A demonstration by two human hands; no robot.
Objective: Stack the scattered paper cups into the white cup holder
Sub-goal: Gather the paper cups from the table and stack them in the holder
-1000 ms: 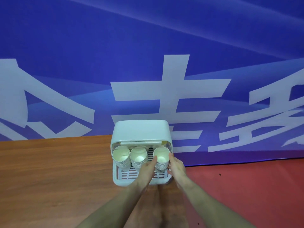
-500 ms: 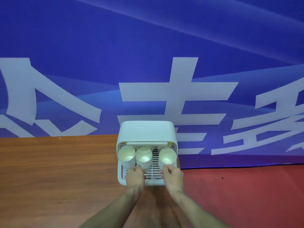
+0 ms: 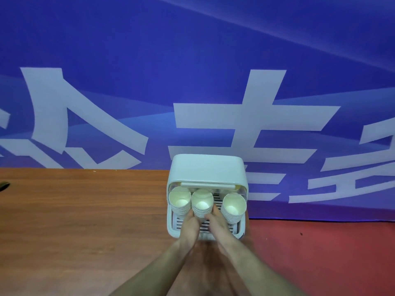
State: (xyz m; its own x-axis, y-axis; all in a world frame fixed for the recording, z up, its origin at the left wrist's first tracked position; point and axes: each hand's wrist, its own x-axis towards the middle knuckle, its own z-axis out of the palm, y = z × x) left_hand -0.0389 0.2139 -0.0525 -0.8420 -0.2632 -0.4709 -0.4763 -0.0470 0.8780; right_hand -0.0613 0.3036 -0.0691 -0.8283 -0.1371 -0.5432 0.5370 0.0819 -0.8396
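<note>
The white cup holder (image 3: 207, 168) stands at the far right end of the wooden table (image 3: 85, 214), its front open over a slotted tray. Three stacks of white paper cups lean in it, mouths toward me: left stack (image 3: 179, 199), middle stack (image 3: 202, 202), right stack (image 3: 233, 205). My left hand (image 3: 189, 226) holds the middle stack from its left side. My right hand (image 3: 218, 225) holds the same stack from its right side, one finger reaching up between the middle and right stacks. The stacks' bases are hidden behind my hands.
A blue banner (image 3: 192, 82) with large white characters hangs right behind the table. Red floor (image 3: 320, 257) lies past the table's right edge, close beside the holder. A small dark object (image 3: 4, 185) shows at the far left edge.
Both hands have moved from the tray's front edge up to the middle stack, closing in on either side of it. The right stack now stands apart from my hands.
</note>
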